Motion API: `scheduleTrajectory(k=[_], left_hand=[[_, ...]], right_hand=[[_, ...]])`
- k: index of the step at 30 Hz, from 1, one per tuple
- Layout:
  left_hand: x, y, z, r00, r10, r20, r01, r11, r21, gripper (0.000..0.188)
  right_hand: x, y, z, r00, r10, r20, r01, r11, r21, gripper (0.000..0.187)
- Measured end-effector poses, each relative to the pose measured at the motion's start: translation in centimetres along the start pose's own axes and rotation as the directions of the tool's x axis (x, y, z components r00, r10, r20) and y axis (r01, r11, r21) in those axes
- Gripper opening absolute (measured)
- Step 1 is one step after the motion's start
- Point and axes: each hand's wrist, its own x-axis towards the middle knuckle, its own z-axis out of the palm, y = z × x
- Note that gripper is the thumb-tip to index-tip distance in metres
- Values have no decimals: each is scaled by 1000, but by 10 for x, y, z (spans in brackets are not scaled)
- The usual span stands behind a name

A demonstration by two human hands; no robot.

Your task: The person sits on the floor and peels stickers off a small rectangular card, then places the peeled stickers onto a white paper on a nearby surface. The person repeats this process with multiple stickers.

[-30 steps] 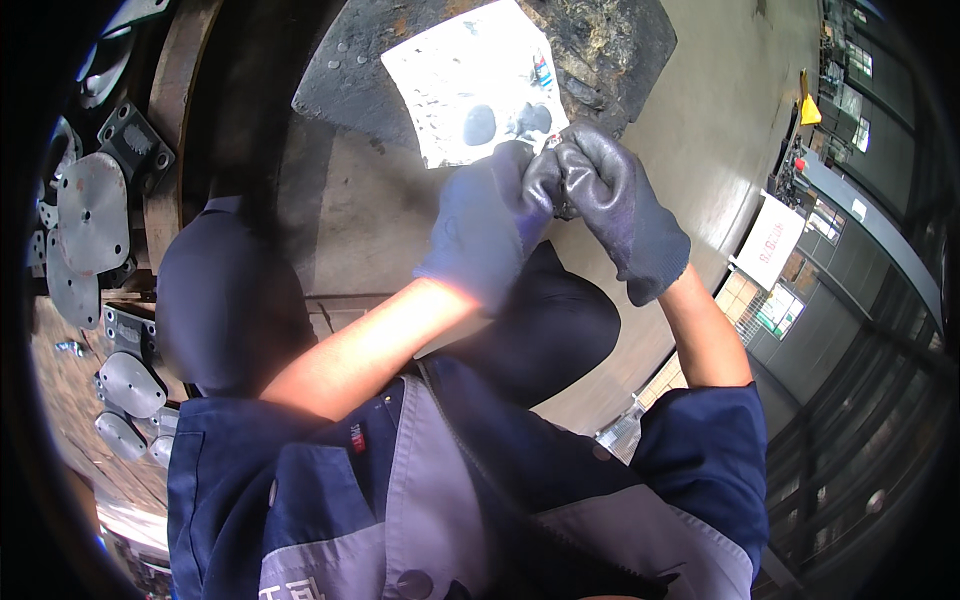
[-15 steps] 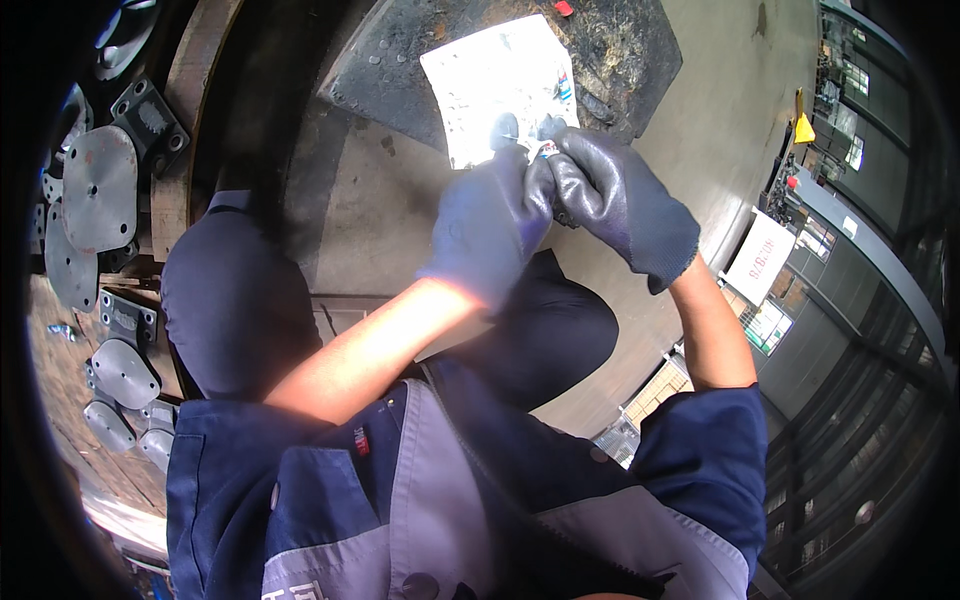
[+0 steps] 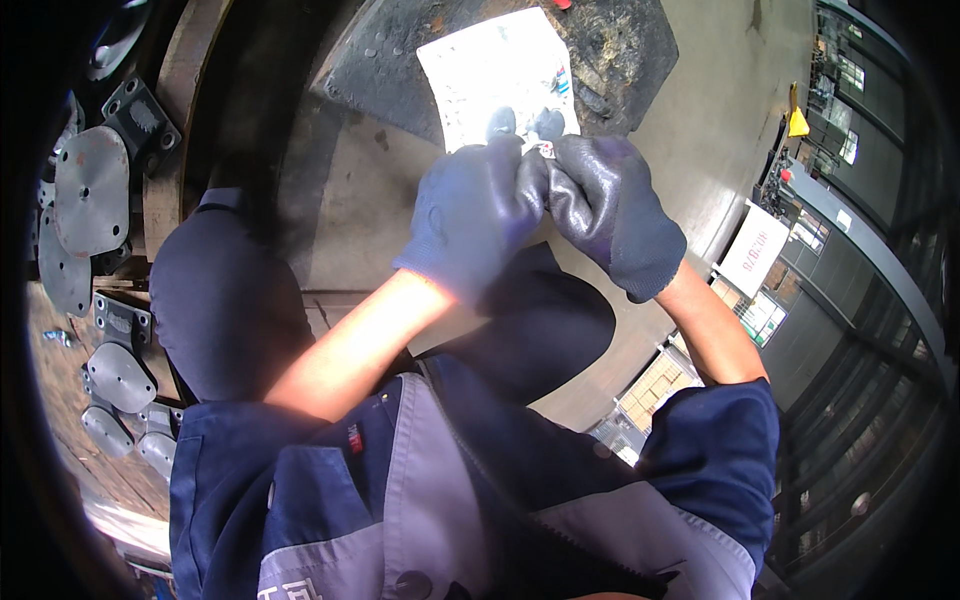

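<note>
Both gloved hands meet at the lower edge of a white printed sheet [image 3: 495, 75]. Left hand [image 3: 470, 215] and right hand [image 3: 610, 205] are closed narrow, pinching a small white-and-red piece [image 3: 547, 150] between fingertips. The sheet lies just beyond the fingertips, over a dark metal plate [image 3: 620, 50]. Recommended: keep the pinch light, fingertips close, grip steady.

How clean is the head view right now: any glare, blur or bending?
Head view: the white sheet is washed out by glare; the gloved left hand and right hand look sharp; the left forearm is overexposed; straight edges bend toward the dark fisheye rim.
</note>
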Motion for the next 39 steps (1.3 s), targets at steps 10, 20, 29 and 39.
scheduleTrajectory(k=[10, 20, 29, 39], left_hand=[[5, -3, 1, 999, 32, 32, -29, 993, -113, 22], [1, 3, 1, 991, 108, 77, -105, 994, -40, 21], [0, 5, -3, 996, 54, 69, -48, 995, -93, 22], [-1, 7, -2, 999, 32, 22, -30, 996, -83, 23]], right_hand=[[-2, 9, -9, 991, 89, 100, -113, 957, 267, 13], [-2, 13, -14, 997, 17, 78, -25, 994, 102, 9], [6, 3, -11, 995, -75, -70, 74, 997, -6, 9], [14, 11, -16, 994, -99, 35, 92, 981, 173, 9]])
